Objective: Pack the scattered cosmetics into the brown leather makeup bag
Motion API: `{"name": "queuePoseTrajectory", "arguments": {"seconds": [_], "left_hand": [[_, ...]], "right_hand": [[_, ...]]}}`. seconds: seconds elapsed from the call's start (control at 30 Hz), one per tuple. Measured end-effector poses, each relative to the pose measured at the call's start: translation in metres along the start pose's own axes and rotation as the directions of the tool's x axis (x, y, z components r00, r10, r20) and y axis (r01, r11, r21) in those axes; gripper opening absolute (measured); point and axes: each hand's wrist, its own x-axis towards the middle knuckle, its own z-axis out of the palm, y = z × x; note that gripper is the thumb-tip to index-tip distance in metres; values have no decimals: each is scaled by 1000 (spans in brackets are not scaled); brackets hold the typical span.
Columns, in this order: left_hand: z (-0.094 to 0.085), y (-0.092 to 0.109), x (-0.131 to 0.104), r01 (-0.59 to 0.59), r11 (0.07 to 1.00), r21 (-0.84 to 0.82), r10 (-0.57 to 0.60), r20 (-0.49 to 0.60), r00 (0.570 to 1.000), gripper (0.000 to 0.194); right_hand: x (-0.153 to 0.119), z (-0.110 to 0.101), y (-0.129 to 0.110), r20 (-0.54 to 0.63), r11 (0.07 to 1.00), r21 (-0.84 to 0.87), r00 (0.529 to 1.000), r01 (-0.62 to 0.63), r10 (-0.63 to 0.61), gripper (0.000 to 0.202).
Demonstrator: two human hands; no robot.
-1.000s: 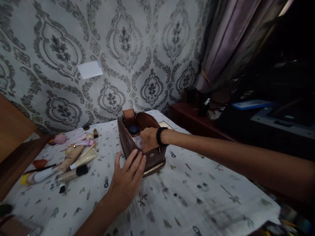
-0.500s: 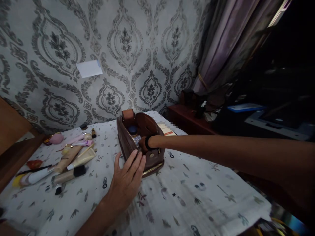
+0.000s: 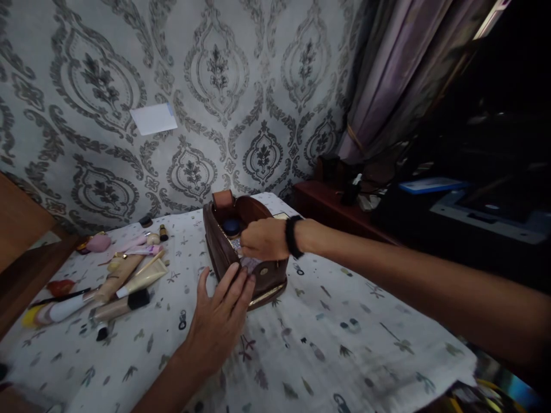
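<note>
A brown zippered bag stands unzipped on the patterned cloth. My left hand lies with its fingers spread against the bag's near side. Over the bag's opening is my right hand, a black band on its wrist, its fingers curled and pointing down. What those fingers hold, if anything, is hidden. A glittery silver item shows beside the fingertips, and a round dark blue container sits deeper in the bag. Something pale lies below my right hand, too dim to name.
Several cosmetics lie to the left, among them a cream tube, a bottle with a black cap and a pink sponge. A reddish-brown ledge runs behind on the right. The patterned wall rises behind the cloth.
My right hand has risen from inside the bag to its opening, so its back and wristband show more fully. My left hand has stayed at the bag's near side.
</note>
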Motion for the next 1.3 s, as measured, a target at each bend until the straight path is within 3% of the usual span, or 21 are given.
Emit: {"name": "queuePoseTrajectory", "arguments": {"seconds": [0.03,0.07,0.1,0.13,0.27,0.33,0.4,0.63,0.8,0.97,1.17,1.3], "left_hand": [[0,-1,0,-5,1000,-3,5,4,1000,41],[0,-1,-1,-12,1000,-9,12,5,1000,40],[-1,-2,-1,-20,1000,-18,20,4,1000,39],[-1,-3,-2,-27,999,-29,27,-1,1000,38],[-2,-4,-5,-48,997,-55,47,-14,999,35],[-1,-2,-8,-50,997,-57,50,-4,999,34],[2,-1,-10,-45,997,-59,45,1,999,34],[7,3,-13,-13,998,-68,9,-61,998,30],[6,5,-16,-25,997,-78,19,-70,997,28],[0,7,-26,-9,990,-140,2,-49,999,30],[-15,0,-47,31,995,-93,-31,7,999,26],[-22,-19,-64,118,993,8,-118,132,984,25]], "right_hand": [[-11,-4,-1,102,998,-48,994,34,-28,25],[-23,-7,-2,322,979,-140,942,151,-99,24],[-36,-7,-2,439,951,-185,887,247,-145,24],[-49,-6,-2,463,934,-200,868,297,-177,24],[-93,14,11,252,940,-108,924,324,-289,21],[-106,25,19,126,944,-13,937,329,-325,24],[-113,31,25,81,943,46,940,329,-332,27],[-111,31,22,97,965,41,960,260,-263,30],[-105,30,12,189,982,-31,966,186,-177,24],[-103,36,15,160,977,-36,966,211,-203,18],[-108,56,28,-150,954,-32,942,299,-301,25],[-104,66,31,-375,933,-129,855,335,-358,24]]}}
